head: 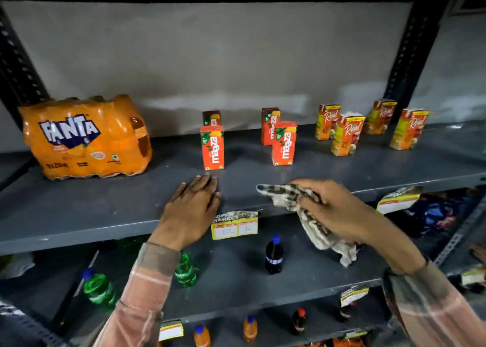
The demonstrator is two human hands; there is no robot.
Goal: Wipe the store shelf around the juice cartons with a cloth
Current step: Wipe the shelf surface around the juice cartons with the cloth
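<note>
A grey metal shelf (79, 204) carries orange Maaza juice cartons (213, 148) in the middle and Real juice cartons (347, 135) to the right, all upright. My right hand (331, 210) is shut on a patterned cloth (281, 193); one end lies on the shelf's front part below the Maaza cartons, the rest hangs down past the edge. My left hand (193, 210) rests flat, fingers spread, on the shelf's front edge just in front of the nearest Maaza carton.
A shrink-wrapped Fanta pack (84, 136) stands at the shelf's left. A yellow price tag (234, 227) hangs from the front edge between my hands. Lower shelves hold a dark cola bottle (274, 254), green bottles (98, 287) and small orange bottles (249, 328). Black slotted uprights (410, 55) frame the bay.
</note>
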